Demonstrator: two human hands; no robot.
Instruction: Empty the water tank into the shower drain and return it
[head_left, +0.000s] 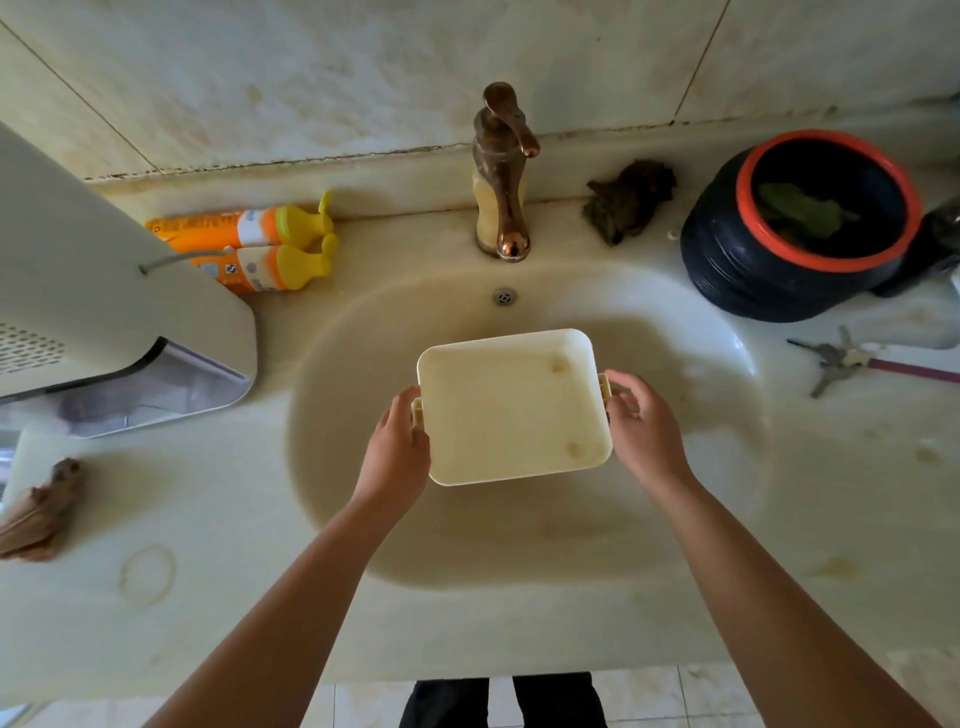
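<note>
Stained cream counter (218, 613) and tiled wall surround an oval sink (332, 395), seen from above by a person standing at it. Both arms reach forward over the basin. Between them is a shallow, cream, square water tank (511, 408), held level above the sink, open side up. The left hand (397, 441) wraps one small side handle and the right hand (641, 421) pinches the opposite handle, a two-sided grip that likely keeps any water from slopping out. Whether water remains inside is hard to tell. A bronze tap (501, 166) stands behind the basin. On the counter's left sits a white appliance (104, 291), probably where the tank belongs. No shower drain is in sight.
</note>
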